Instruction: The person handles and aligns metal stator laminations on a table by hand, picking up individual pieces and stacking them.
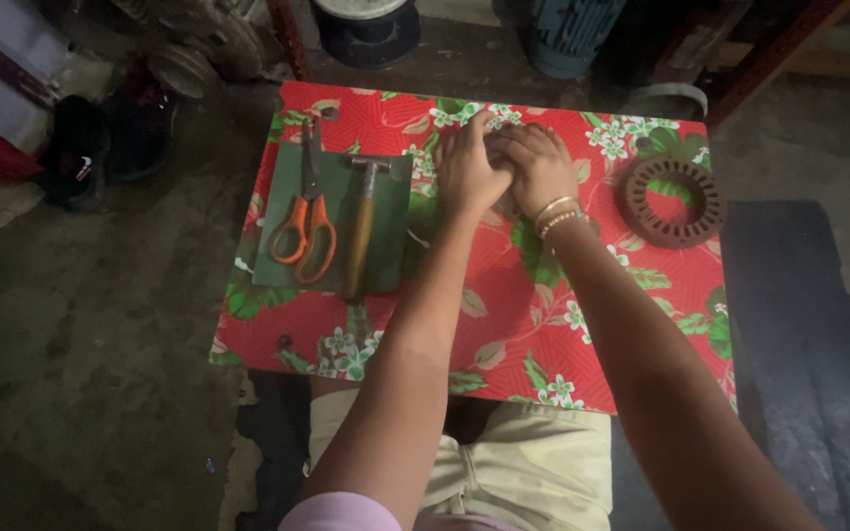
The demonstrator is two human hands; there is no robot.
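1. Step in hand, as I judge it: both hands are working sth small together near the far edge of the tabletop (pixel 504 324), approx. mid-width. The thing itself is hidden under the fingers; can't tell what it is.
2. Left hand (pixel 466 169) is lying palm-down, fingers reaching toward the far edge, curled in toward the right hand. Whether it's pinching anything isn't showing.
3. Right hand (pixel 538 162) is lying just beside it, touching, knuckles up, fingers bent down over the same spot. Its grip can't be told either. Bangles (pixel 555 213) are sitting on the wrist.
4. Both forearms are stretching straight out from the near edge, w/ the right one crossing the near right part of the flowered red cloth.
5. Nearby: a green mat (pixel 386 258) is lying toward the left edge, carrying orange-handled scissors (pixel 304 221) and a wooden-handled hammer (pixel 360 226) side by side, not touching the hands.
6. A rusty slotted metal ring (pixel 673 200) is sitting near the far right corner, well apart from both hands.
7. Next move, my judgement: it's calling for fine fingertip control and keeping the hidden piece pressed steady, since both hands are bunching over one point.
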